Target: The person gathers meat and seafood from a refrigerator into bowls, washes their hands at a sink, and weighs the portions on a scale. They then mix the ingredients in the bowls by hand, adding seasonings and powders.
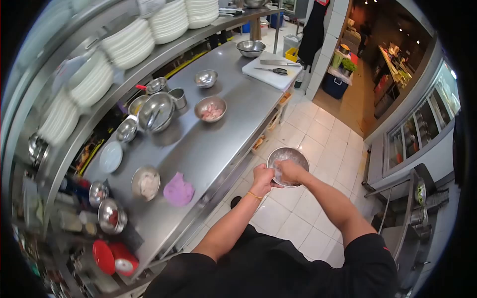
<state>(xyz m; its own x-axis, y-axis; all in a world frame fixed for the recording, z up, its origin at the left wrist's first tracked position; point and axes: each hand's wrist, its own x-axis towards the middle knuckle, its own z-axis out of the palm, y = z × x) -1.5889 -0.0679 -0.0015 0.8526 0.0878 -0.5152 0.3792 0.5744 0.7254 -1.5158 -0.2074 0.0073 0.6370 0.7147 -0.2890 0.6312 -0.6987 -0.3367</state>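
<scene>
My left hand grips the near left rim of a steel mixing bowl, fingers closed over its edge. The bowl is held in front of me, above the tiled floor and off the counter's edge. Down inside it is my right hand, its fingers curled into whitish, wet-looking contents; what they hold is hidden. On the counter to the left, a steel bowl with pink meat pieces, another with pale pieces and a crumpled purple cloth are nearest to my hands.
The steel counter also carries a large bowl, a white plate and a red scale. A cutting board with a knife lies at the far end. Plate stacks line the shelf above. A glass-door fridge stands right.
</scene>
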